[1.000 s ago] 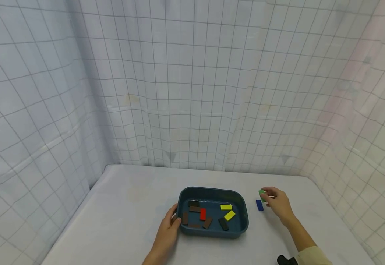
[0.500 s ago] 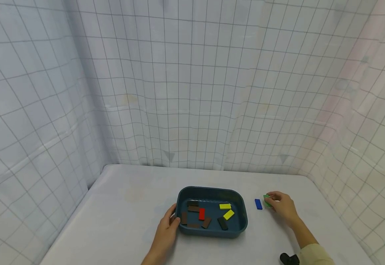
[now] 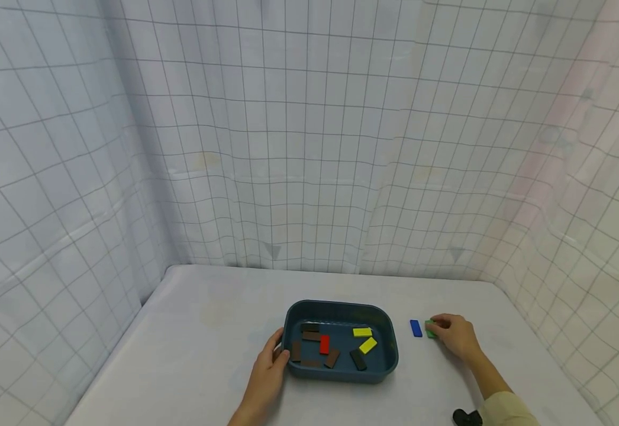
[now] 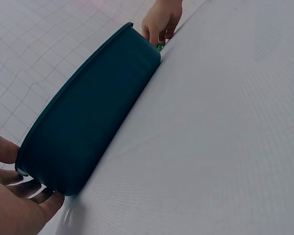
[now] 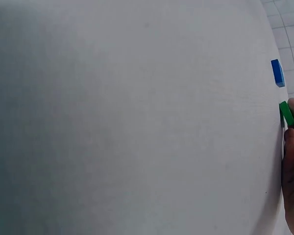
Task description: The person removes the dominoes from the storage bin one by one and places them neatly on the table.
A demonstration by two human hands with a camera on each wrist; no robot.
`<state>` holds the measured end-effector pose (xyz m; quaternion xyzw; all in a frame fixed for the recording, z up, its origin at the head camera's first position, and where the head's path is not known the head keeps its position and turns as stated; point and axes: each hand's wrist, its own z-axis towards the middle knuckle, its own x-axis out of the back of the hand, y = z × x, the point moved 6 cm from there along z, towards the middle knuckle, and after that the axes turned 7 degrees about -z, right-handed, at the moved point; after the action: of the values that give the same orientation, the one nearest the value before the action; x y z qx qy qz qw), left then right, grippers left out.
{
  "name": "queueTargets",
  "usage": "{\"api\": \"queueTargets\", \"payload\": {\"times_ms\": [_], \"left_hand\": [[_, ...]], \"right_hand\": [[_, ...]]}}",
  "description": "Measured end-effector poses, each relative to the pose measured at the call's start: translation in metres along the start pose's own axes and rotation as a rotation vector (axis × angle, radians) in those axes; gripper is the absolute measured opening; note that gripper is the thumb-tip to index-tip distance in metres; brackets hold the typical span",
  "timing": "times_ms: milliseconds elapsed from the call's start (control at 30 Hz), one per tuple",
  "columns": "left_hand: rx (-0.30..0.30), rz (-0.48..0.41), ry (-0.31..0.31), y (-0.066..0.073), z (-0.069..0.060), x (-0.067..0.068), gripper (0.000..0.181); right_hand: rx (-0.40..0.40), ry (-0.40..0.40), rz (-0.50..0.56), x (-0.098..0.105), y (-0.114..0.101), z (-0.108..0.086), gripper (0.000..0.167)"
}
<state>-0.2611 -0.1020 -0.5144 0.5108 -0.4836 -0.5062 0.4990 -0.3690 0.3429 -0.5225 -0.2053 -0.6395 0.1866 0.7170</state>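
At the middle of the table stands a dark teal plastic tub, low-walled with rounded corners. My left hand grips its left end, and in the left wrist view the thumb and fingers lie around that end wall. To the right of the tub, my right hand pinches a small green block at the tabletop. A blue block lies just left of the green one, with a narrow gap between them. In the right wrist view the green block appears tilted; the fingers partly hide it.
Inside the tub lie several brown blocks, a red block, two yellow blocks and a black block. The white table is enclosed by grid-patterned curtains. A black object shows by the right sleeve.
My right hand has carried the green block from above the blue block to the right and down to the table beside it. The left hand and tub have stayed in place.
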Motion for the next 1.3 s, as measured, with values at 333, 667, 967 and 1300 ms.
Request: {"api": "queueTargets", "payload": {"times_ms": [333, 667, 967, 1300], "left_hand": [[-0.017, 0.022, -0.005, 0.001, 0.0, -0.001, 0.052], [-0.013, 0.02, 0.008, 0.002, 0.001, -0.001, 0.051], [-0.016, 0.014, 0.004, 0.001, 0.001, -0.001, 0.052], [-0.025, 0.009, -0.006, 0.001, 0.0, -0.001, 0.052]], "right_hand": [[0.067, 0.012, -0.03, 0.003, -0.004, 0.001, 0.031], [0.064, 0.002, 0.023, 0.008, -0.011, 0.0, 0.033], [0.105, 0.001, 0.051, 0.012, -0.029, 0.002, 0.032], [0.178, 0.017, 0.08, 0.013, -0.06, 0.006, 0.029]]}}
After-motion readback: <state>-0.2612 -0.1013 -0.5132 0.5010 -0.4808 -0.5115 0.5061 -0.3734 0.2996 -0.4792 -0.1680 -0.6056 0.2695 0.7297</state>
